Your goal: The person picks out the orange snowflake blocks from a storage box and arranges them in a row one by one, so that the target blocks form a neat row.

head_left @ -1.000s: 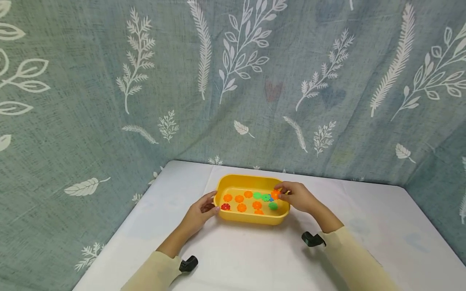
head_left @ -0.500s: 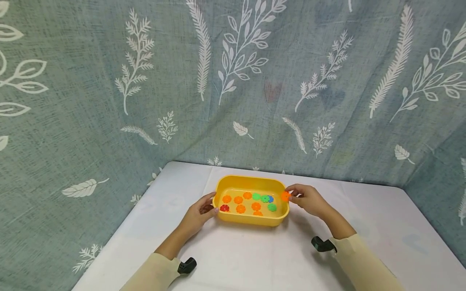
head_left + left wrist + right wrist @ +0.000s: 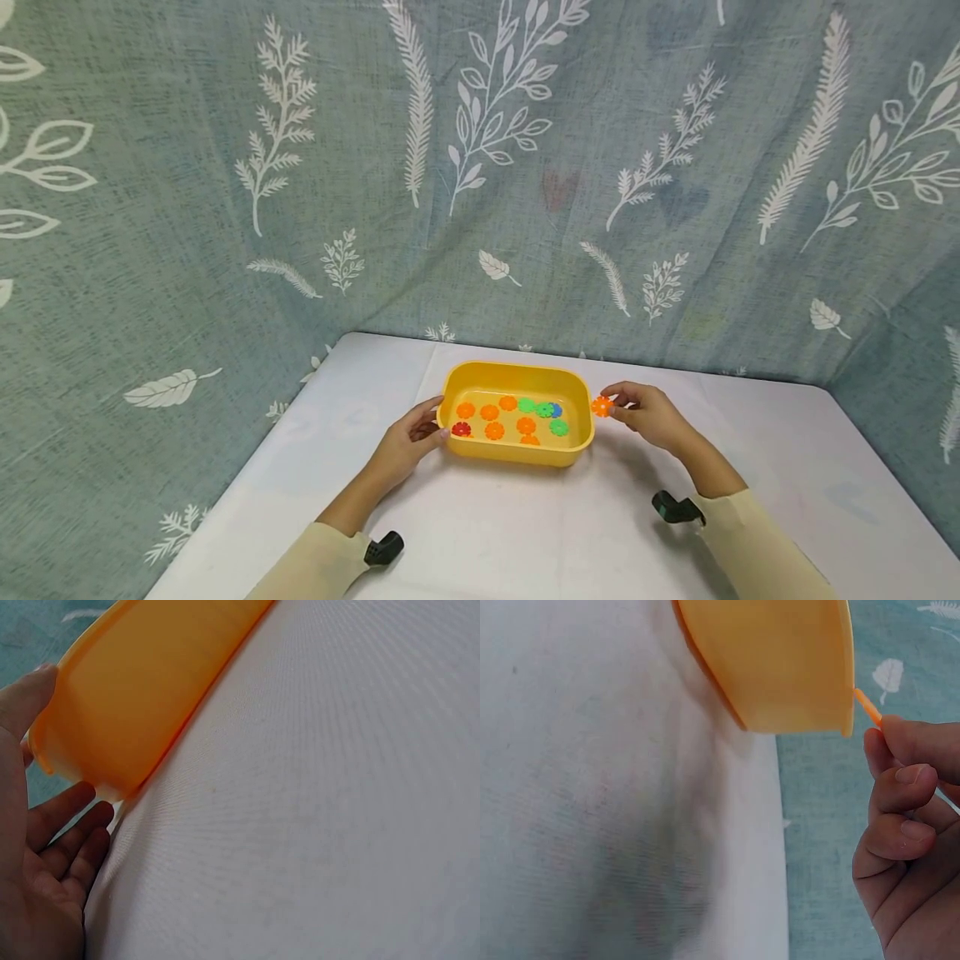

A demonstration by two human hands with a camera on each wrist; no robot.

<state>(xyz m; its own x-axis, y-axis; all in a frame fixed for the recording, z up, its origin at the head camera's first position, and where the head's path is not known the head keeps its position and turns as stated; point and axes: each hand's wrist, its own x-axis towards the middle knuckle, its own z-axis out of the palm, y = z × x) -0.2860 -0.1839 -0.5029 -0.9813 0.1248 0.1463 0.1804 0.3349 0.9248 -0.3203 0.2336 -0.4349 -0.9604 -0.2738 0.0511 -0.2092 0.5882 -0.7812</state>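
A yellow plastic tray [image 3: 517, 454] stands on the white-covered table with flower-shaped plastic discs inside. My left hand [image 3: 405, 442] holds its left end, thumb at the rim; the left wrist view shows the other fingers against the outer wall [image 3: 142, 690]. Just outside the tray's right end, my right hand [image 3: 651, 414] pinches an orange flower-shaped disc [image 3: 601, 407] between thumb and fingertips. Seen edge-on in the right wrist view, that orange disc [image 3: 868, 707] overlaps the tray's rim. Several orange discs [image 3: 494, 431], a red one [image 3: 461, 429], green ones [image 3: 558, 427] and a blue one [image 3: 557, 410] lie inside.
The white tablecloth [image 3: 480, 525] spreads around the tray. Behind and to the left hangs a grey-green curtain [image 3: 540, 275] with white leaf prints, close to the table's back edge. Dark wrist cameras [image 3: 384, 548] sit at both sleeves.
My right hand has lifted the orange disc out of the tray's right side and carried it rightward past the rim. The left hand stays at the tray's left end.
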